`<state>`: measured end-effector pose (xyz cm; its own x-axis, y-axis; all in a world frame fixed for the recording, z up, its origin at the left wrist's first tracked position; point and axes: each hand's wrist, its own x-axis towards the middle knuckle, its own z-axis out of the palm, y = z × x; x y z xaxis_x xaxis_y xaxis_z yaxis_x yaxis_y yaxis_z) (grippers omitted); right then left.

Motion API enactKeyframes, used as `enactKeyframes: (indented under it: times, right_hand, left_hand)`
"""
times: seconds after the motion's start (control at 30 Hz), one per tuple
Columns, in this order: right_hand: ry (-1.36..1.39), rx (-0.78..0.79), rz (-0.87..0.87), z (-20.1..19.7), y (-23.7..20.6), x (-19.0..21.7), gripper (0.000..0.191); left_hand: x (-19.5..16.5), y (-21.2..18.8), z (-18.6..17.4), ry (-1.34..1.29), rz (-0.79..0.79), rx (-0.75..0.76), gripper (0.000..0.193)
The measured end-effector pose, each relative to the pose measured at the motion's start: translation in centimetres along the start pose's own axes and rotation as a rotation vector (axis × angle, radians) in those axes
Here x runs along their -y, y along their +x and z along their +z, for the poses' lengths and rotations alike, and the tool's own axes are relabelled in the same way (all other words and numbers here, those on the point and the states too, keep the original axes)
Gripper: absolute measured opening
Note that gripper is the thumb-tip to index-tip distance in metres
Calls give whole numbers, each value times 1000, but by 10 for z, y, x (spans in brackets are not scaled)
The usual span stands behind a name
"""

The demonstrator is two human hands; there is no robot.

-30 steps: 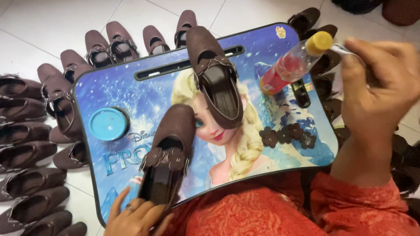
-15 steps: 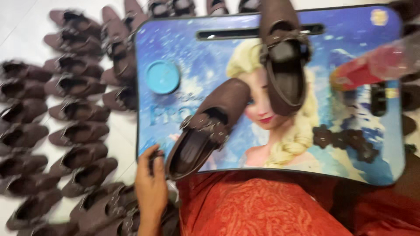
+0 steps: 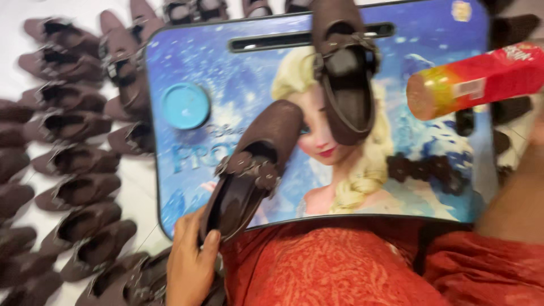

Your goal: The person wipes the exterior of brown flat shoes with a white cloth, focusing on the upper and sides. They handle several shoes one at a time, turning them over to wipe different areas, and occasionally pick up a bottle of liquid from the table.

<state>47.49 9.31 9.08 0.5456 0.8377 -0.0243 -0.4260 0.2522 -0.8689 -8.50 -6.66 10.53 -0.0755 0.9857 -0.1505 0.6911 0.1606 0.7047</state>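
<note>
A red and yellow bottle hangs tilted above the right side of the blue picture-printed lap surface, its yellow end toward the middle; its contents cannot be told through the blur. The right hand is out of view past the right edge, with only a blurred forearm showing, so the state of its fingers cannot be told.

The left hand is at the near left corner of the surface, its fingers curled around the heel of a brown buckled shoe. The shoe runs up and right from the fingers, its toe lying on the surface. A second brown shoe lies farther off, beyond that toe. A round blue lid sits above the fingers, well apart. Rows of brown shoes cover the floor left of them.

Against half a second earlier, the view has moved closer, and the bottle now shows sharper and reaches further over the surface.
</note>
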Motion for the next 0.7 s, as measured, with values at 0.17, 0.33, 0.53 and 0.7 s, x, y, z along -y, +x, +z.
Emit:
enactKeyframes:
  times: [0.17, 0.33, 0.53, 0.7]
  right_hand:
    - [111, -24, 56, -12, -6, -14, 23]
    - [121, 19, 166, 2, -26, -21, 29]
    - [-130, -178, -76, 24, -27, -7, 25]
    - [-918, 144, -844, 56, -31, 30, 24]
  left_hand:
    - [43, 4, 17, 9, 122, -28, 49]
    - [111, 4, 28, 128, 506, -95, 38]
    - [135, 25, 12, -138, 119, 11, 61]
    - [47, 12, 20, -869, -114, -177, 75]
